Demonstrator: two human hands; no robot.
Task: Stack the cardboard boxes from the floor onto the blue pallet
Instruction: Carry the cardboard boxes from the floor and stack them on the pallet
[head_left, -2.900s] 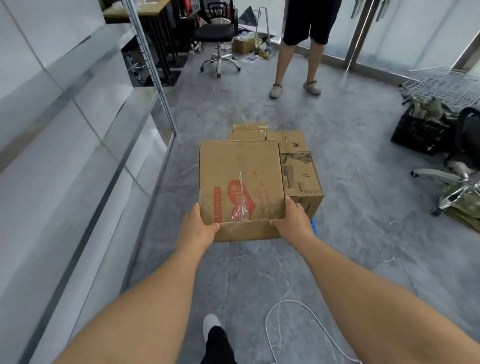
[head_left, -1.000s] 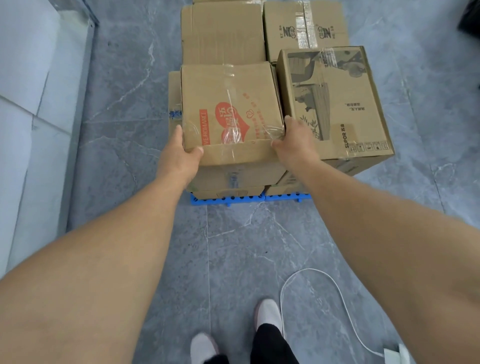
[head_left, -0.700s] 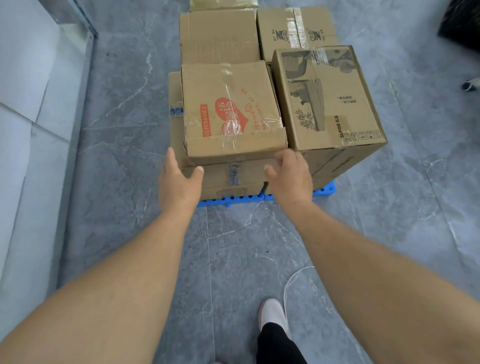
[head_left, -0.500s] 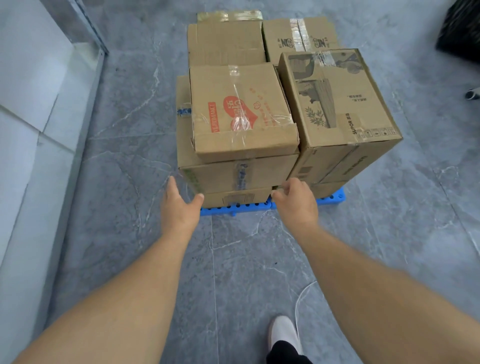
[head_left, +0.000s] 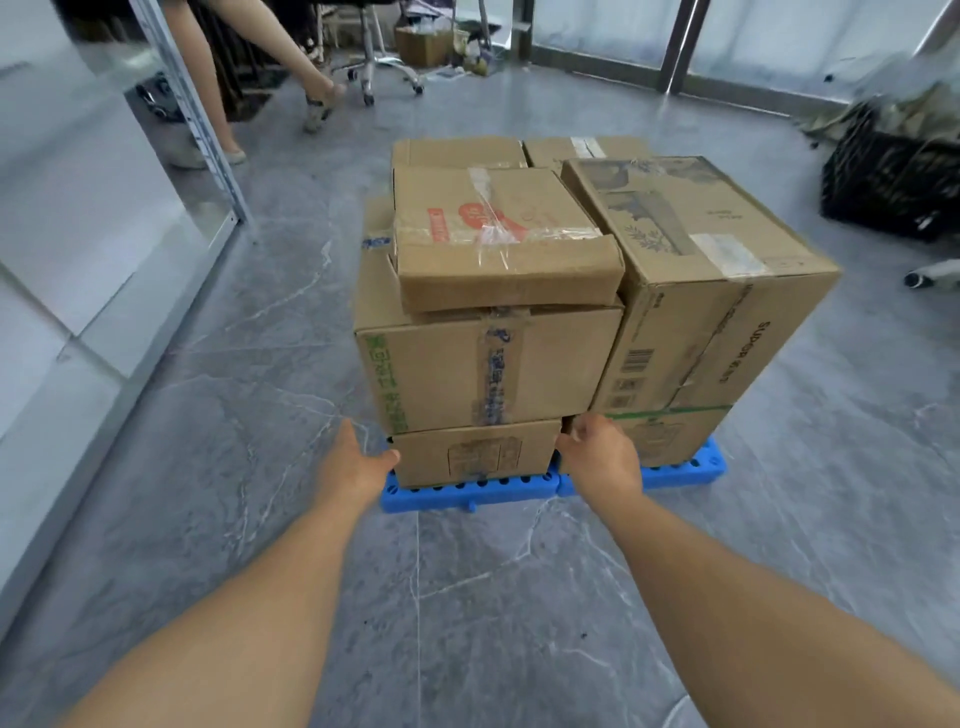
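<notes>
Left hand (head_left: 358, 467) open, right hand (head_left: 602, 457) loosely curled, both empty, before boxes (head_left: 488, 364) stacked on pallet (head_left: 467, 496).

grey marble floor (head_left: 208, 467), glass walls (head_left: 779, 31)

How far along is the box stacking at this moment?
Done: the red-printed box sits on top of the near stack on the blue pallet, beside the tall box. In hand: nothing; the left hand and right hand are empty near the bottom box. Left: no loose boxes show on the floor nearby.
</notes>
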